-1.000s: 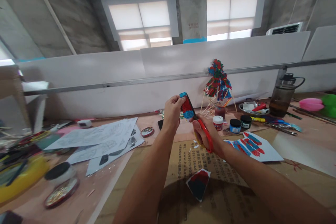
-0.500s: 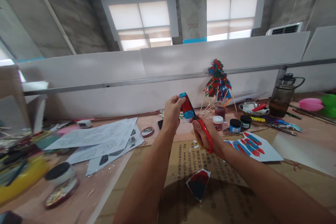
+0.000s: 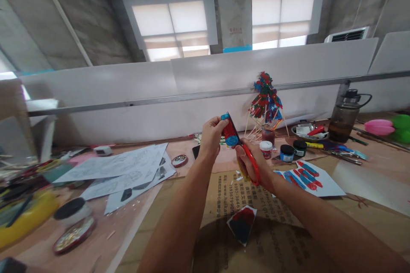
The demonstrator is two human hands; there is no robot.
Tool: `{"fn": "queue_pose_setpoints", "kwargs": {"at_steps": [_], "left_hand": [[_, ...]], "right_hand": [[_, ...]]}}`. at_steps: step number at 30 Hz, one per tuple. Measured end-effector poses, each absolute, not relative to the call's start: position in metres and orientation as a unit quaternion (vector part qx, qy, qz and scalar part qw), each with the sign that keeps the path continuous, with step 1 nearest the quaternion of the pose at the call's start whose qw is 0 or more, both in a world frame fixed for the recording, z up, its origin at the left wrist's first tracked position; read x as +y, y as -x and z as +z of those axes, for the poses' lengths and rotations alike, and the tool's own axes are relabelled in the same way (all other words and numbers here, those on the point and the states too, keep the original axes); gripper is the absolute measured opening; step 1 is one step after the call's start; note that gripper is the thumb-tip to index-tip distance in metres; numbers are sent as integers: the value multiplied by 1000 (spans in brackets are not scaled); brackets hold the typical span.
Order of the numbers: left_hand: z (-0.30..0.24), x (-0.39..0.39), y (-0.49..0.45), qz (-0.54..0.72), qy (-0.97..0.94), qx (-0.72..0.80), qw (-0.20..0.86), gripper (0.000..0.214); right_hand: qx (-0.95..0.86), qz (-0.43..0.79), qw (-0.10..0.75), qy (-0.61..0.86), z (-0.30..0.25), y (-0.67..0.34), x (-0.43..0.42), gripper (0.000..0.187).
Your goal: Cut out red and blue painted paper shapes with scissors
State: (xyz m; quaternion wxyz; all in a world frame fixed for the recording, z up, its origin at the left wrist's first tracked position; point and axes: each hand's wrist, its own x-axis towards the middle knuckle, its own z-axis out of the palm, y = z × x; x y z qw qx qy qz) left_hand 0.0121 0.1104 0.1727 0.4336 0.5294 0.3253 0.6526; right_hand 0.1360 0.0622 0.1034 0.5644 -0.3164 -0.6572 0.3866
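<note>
My left hand (image 3: 210,137) is raised over the table and pinches a small paper piece painted red and blue (image 3: 229,134). My right hand (image 3: 248,163) grips red-handled scissors (image 3: 251,163), whose dark blades run up along the right edge of that piece. Both hands are closed. Below them, on the brown cardboard sheet (image 3: 275,230), lies another cut piece painted red and dark blue (image 3: 241,223). A white sheet with red and blue painted shapes (image 3: 307,178) lies just right of my right forearm.
Small paint jars (image 3: 286,152) and a cup of sticks with painted paper figures (image 3: 266,106) stand behind the hands. A dark water bottle (image 3: 346,116) is at the right. Printed paper sheets (image 3: 121,170), tin lids (image 3: 74,233) and a yellow object (image 3: 25,215) lie left. A white partition (image 3: 192,94) closes the table's far side.
The painted piece and the scissors have shifted very slightly to the right and down; otherwise both hands keep the same hold and place.
</note>
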Motion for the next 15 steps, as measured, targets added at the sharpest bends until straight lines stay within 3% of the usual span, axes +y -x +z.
{"fn": "queue_pose_setpoints", "kwargs": {"at_steps": [15], "left_hand": [[174, 107, -14, 654, -524, 292, 461, 20]], "right_hand": [[-639, 402, 581, 305, 107, -138, 64, 37]]}}
